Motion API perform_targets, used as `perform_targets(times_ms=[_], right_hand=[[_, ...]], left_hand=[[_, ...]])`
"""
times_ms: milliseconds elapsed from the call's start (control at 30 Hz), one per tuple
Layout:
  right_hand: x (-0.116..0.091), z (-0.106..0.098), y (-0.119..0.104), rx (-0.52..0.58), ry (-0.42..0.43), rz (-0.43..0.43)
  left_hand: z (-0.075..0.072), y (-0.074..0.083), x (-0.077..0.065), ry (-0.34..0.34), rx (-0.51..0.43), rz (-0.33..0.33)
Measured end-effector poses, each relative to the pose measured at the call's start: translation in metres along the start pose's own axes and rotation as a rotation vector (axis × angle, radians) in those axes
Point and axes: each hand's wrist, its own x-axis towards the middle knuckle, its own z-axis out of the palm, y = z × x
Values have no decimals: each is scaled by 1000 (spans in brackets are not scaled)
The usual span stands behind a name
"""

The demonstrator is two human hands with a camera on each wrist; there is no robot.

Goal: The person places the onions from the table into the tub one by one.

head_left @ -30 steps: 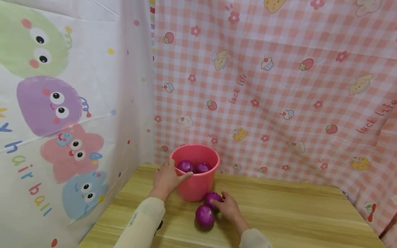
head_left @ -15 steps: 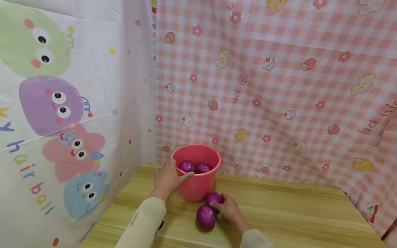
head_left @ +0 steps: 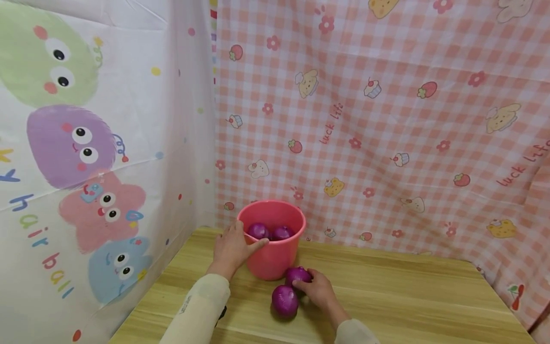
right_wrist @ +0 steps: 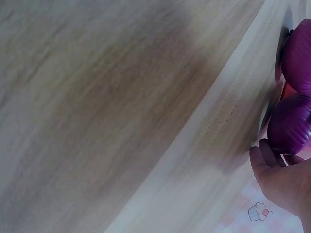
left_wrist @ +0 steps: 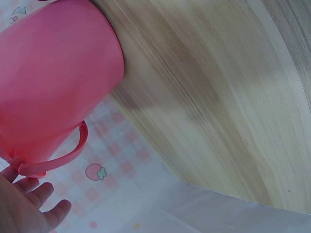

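Note:
My left hand (head_left: 232,249) grips the near left rim of a pink bucket (head_left: 271,260), its thumb lying along the rim. The bucket's pink handle (left_wrist: 73,156) hangs by the fingers in the left wrist view. Inside the bucket show two purple onions, a left onion (head_left: 259,231) and a right onion (head_left: 282,232). At the bucket's foot, my right hand (head_left: 319,289) holds another purple onion (head_left: 297,275) between thumb and fingers. A further onion (head_left: 285,302) sits on the table just in front of it; both appear in the right wrist view, with the held onion (right_wrist: 290,127) at the fingertips.
A light wood-grain table (head_left: 399,296) carries everything. Behind it hangs a pink checked cloth (head_left: 365,191), close past the bucket. A white cloth with cartoon figures (head_left: 180,143) borders the left side.
The held onion has shifted slightly right with my right hand. My left hand stays on the bucket rim, and the front onion stays in place.

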Motion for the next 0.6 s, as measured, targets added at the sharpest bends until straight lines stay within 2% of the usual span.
perform_targets(times_ms=[333,600], right_hand=[[2,-9,2,70,53,16],[4,-16,1,77,130,16]], left_hand=[[-2,2,0,-1,-4,-1],[-2,2,-1,-6,-12,-3]])
